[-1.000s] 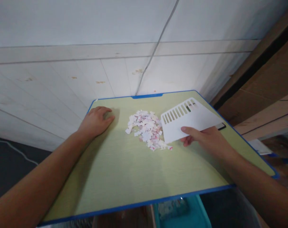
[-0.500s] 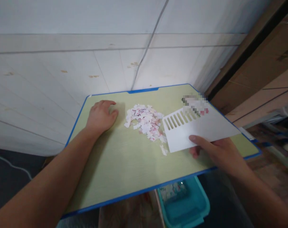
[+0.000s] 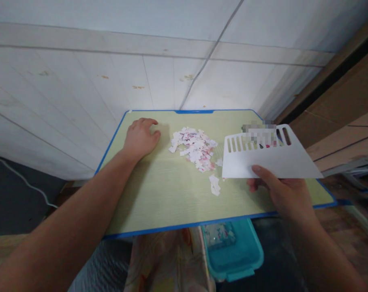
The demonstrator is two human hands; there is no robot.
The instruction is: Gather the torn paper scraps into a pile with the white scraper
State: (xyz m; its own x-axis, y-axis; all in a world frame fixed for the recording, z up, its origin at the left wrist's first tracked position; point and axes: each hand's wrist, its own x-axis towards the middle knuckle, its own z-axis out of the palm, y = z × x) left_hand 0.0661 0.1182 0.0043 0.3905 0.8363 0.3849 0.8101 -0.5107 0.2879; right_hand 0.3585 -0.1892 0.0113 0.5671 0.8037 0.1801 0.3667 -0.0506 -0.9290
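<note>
A heap of small torn paper scraps (image 3: 194, 147), white with pink and purple marks, lies in the middle of the table. A few pieces sit apart at its near right. My left hand (image 3: 142, 137) rests on the table left of the heap, fingers curved and thumb apart, holding nothing. With my right hand (image 3: 283, 190) I grip a flat white board (image 3: 263, 164) by its near edge, thumb on top and fingers beneath. A row of slots runs along the board's far side. A pixelated patch covers part of the slots and hides what is there.
The pale yellow-green table (image 3: 159, 202) has a blue rim and stands against a white panelled wall (image 3: 117, 61) with a grey cable (image 3: 214, 46). Below the near edge is a turquoise basin (image 3: 235, 259) with a clear packet (image 3: 219, 235) inside. Brown cardboard (image 3: 339, 97) stands at right.
The white board has turned and lifted off the heap's right edge, its slotted side now facing more toward the wall. My left hand keeps its place on the table. The camera view has shifted.
</note>
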